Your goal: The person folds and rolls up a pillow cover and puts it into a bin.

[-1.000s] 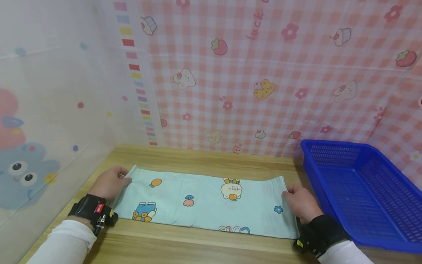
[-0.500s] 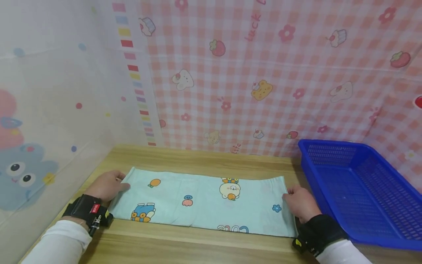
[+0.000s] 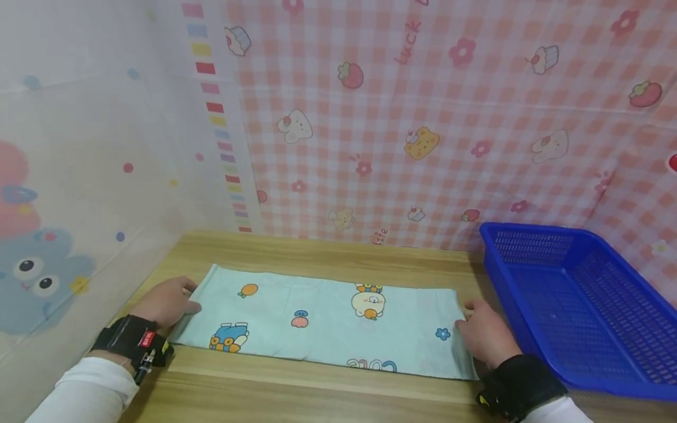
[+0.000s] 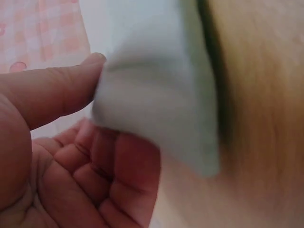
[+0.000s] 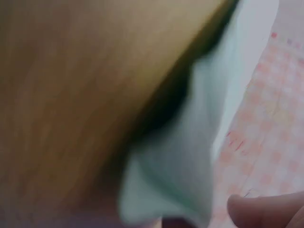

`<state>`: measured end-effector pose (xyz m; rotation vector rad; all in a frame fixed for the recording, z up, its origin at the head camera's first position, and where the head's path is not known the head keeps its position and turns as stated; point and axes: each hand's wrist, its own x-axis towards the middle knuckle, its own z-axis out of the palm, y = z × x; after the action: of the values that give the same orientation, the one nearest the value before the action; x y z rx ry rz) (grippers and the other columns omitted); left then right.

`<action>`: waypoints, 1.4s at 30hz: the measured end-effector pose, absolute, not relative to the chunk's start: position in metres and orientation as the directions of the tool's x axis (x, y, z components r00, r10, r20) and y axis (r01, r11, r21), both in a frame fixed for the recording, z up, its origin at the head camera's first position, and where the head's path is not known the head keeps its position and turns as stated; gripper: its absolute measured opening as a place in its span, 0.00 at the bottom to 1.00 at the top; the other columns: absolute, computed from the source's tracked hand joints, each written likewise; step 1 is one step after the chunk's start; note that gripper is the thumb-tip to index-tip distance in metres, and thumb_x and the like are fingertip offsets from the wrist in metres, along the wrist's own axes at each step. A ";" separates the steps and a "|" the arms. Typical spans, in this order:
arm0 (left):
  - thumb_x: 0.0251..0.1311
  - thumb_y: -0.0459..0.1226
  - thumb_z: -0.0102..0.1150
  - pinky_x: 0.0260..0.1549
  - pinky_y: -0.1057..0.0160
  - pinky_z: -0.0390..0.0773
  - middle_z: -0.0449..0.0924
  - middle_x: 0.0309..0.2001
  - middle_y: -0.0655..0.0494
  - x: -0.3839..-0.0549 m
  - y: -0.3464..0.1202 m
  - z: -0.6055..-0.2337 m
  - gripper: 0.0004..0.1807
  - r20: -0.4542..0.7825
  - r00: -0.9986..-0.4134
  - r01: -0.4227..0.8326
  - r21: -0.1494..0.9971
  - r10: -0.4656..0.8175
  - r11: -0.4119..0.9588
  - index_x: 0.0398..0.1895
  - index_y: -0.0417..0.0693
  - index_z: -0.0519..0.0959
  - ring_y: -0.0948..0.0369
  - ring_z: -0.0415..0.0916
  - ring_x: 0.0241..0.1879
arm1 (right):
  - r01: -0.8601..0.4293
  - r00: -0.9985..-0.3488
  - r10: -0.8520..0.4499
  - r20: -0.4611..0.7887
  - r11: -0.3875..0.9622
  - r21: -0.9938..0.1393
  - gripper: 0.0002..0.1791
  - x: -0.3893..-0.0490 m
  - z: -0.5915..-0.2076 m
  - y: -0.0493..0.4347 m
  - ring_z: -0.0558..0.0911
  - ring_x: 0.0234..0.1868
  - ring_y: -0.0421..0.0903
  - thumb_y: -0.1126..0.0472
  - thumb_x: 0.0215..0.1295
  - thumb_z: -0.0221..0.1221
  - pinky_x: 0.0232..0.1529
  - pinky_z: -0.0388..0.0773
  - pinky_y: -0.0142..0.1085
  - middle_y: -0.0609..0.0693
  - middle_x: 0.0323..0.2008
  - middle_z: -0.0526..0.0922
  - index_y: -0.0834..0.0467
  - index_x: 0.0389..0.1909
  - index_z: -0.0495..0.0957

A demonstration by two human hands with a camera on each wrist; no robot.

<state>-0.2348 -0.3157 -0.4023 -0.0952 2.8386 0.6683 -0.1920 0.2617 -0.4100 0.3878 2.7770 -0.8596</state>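
A pale mint-green folded cloth (image 3: 328, 329), printed with bears, fruit and flowers, lies lengthwise across the wooden table. At its left end, my left hand (image 3: 164, 302) pinches the short edge. The left wrist view shows the thumb (image 4: 71, 88) at the cloth's edge, with curled fingers beneath the fabric. My right hand (image 3: 489, 332) is at the opposite short end, its thumb and forefinger spread apart. In the right wrist view the right thumb (image 5: 263, 209) stands off from the raised, blurred cloth end (image 5: 175, 175); its other fingers are mostly hidden.
To the right of the cloth sits a blue plastic basket (image 3: 576, 305) with perforated sides. A pink checked curtain (image 3: 370, 117) hangs behind the wooden table (image 3: 254, 388). A white printed sheet (image 3: 95, 176) covers the left side.
My left hand has moved left and slightly down, drawing the cloth's lower left corner outward. At the right end the upper corner has sunk, and my right thumb and fingers have parted.
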 end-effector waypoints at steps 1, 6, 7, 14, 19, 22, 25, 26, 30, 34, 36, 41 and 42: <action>0.68 0.40 0.65 0.41 0.48 0.81 0.78 0.58 0.25 -0.234 -0.315 -0.401 0.35 -0.220 -0.975 -0.103 0.419 -0.009 0.902 0.69 0.25 0.66 0.40 0.80 0.47 | 0.305 -0.944 0.184 -0.273 0.801 -0.515 0.33 -0.190 -0.408 0.259 0.73 0.66 0.72 0.61 0.77 0.53 0.63 0.74 0.63 0.78 0.68 0.68 0.75 0.74 0.55; 0.64 0.42 0.69 0.56 0.30 0.75 0.70 0.66 0.20 -0.221 -0.295 -0.397 0.43 -0.111 -0.993 -0.012 0.351 0.029 0.936 0.74 0.26 0.61 0.27 0.71 0.63 | 0.187 -0.967 0.075 -0.244 0.859 -0.476 0.35 -0.173 -0.400 0.244 0.65 0.74 0.74 0.60 0.78 0.56 0.69 0.67 0.67 0.78 0.73 0.63 0.74 0.75 0.56; 0.64 0.43 0.70 0.59 0.28 0.73 0.69 0.67 0.20 -0.218 -0.289 -0.396 0.43 -0.097 -0.994 0.023 0.339 0.059 0.941 0.73 0.27 0.64 0.26 0.69 0.65 | 0.156 -0.969 0.043 -0.244 0.873 -0.463 0.34 -0.169 -0.399 0.240 0.66 0.74 0.74 0.60 0.77 0.57 0.70 0.67 0.67 0.77 0.72 0.65 0.74 0.75 0.59; 0.55 0.47 0.78 0.62 0.31 0.74 0.76 0.65 0.30 -0.204 -0.267 -0.403 0.38 -0.161 -0.965 0.156 0.291 0.209 0.944 0.65 0.35 0.77 0.30 0.72 0.67 | 0.079 -0.940 -0.058 -0.336 0.921 -0.381 0.32 -0.153 -0.403 0.220 0.73 0.71 0.69 0.53 0.76 0.61 0.68 0.71 0.63 0.70 0.68 0.76 0.71 0.70 0.69; 0.54 0.49 0.78 0.63 0.33 0.73 0.77 0.66 0.32 -0.201 -0.268 -0.409 0.41 -0.145 -0.960 0.197 0.267 0.241 0.943 0.65 0.34 0.77 0.32 0.72 0.67 | 0.031 -0.946 -0.094 -0.309 0.926 -0.376 0.39 -0.148 -0.412 0.218 0.68 0.74 0.73 0.49 0.71 0.65 0.72 0.66 0.64 0.76 0.71 0.69 0.75 0.69 0.68; 0.53 0.51 0.78 0.64 0.33 0.73 0.76 0.66 0.32 -0.201 -0.269 -0.410 0.42 -0.148 -0.958 0.204 0.249 0.246 0.947 0.66 0.34 0.76 0.33 0.72 0.67 | -0.007 -0.947 -0.123 -0.296 0.931 -0.365 0.42 -0.147 -0.414 0.217 0.65 0.75 0.75 0.45 0.70 0.66 0.73 0.63 0.65 0.79 0.71 0.66 0.76 0.68 0.69; 0.53 0.51 0.79 0.64 0.34 0.73 0.76 0.67 0.32 -0.201 -0.269 -0.410 0.43 -0.152 -0.957 0.207 0.240 0.247 0.949 0.66 0.35 0.76 0.33 0.72 0.67 | -0.006 -0.946 -0.120 -0.300 0.935 -0.355 0.44 -0.148 -0.413 0.218 0.66 0.74 0.74 0.43 0.69 0.66 0.73 0.64 0.64 0.78 0.72 0.66 0.76 0.69 0.68; 0.52 0.51 0.79 0.64 0.33 0.73 0.76 0.67 0.32 -0.201 -0.270 -0.410 0.43 -0.153 -0.957 0.206 0.241 0.247 0.948 0.66 0.35 0.77 0.33 0.72 0.67 | -0.009 -0.947 -0.121 -0.297 0.935 -0.354 0.45 -0.149 -0.413 0.218 0.67 0.74 0.74 0.42 0.69 0.66 0.73 0.65 0.64 0.78 0.71 0.67 0.76 0.69 0.68; 0.50 0.51 0.80 0.62 0.33 0.74 0.75 0.67 0.32 -0.202 -0.270 -0.408 0.43 -0.158 -0.957 0.200 0.242 0.242 0.950 0.66 0.36 0.77 0.33 0.71 0.68 | -0.016 -0.949 -0.122 -0.290 0.940 -0.342 0.45 -0.152 -0.412 0.220 0.70 0.72 0.73 0.41 0.69 0.65 0.72 0.67 0.63 0.77 0.71 0.68 0.76 0.69 0.68; 0.50 0.52 0.80 0.62 0.32 0.74 0.74 0.68 0.31 -0.202 -0.271 -0.407 0.44 -0.163 -0.958 0.193 0.240 0.236 0.951 0.67 0.37 0.77 0.32 0.71 0.68 | 0.008 -0.942 -0.104 -0.319 0.944 -0.331 0.47 -0.158 -0.411 0.219 0.70 0.72 0.72 0.40 0.69 0.65 0.72 0.66 0.63 0.77 0.71 0.68 0.77 0.69 0.67; 0.50 0.53 0.80 0.62 0.32 0.74 0.74 0.68 0.31 -0.202 -0.271 -0.407 0.44 -0.164 -0.959 0.190 0.239 0.233 0.952 0.67 0.38 0.77 0.32 0.71 0.68 | 0.029 -0.937 -0.087 -0.339 0.946 -0.324 0.48 -0.160 -0.410 0.219 0.69 0.73 0.72 0.40 0.70 0.64 0.73 0.65 0.63 0.77 0.72 0.67 0.77 0.70 0.66; 0.50 0.54 0.80 0.61 0.32 0.74 0.74 0.68 0.31 -0.202 -0.270 -0.408 0.45 -0.158 -0.961 0.186 0.234 0.226 0.954 0.67 0.38 0.77 0.32 0.71 0.68 | 0.037 -0.936 -0.072 -0.345 0.953 -0.300 0.47 -0.165 -0.412 0.218 0.67 0.74 0.73 0.40 0.70 0.64 0.74 0.64 0.64 0.78 0.72 0.66 0.77 0.70 0.66; 0.50 0.54 0.80 0.61 0.32 0.74 0.74 0.68 0.31 -0.202 -0.270 -0.409 0.45 -0.157 -0.962 0.184 0.232 0.224 0.955 0.67 0.38 0.77 0.32 0.71 0.68 | 0.032 -0.937 -0.074 -0.341 0.954 -0.297 0.47 -0.166 -0.412 0.217 0.67 0.74 0.73 0.40 0.70 0.64 0.73 0.64 0.64 0.78 0.72 0.66 0.77 0.70 0.66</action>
<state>-0.2020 -0.2701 -0.4085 0.3078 2.9257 0.3221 -0.1660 0.2175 -0.4118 -0.0307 2.7526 -0.4264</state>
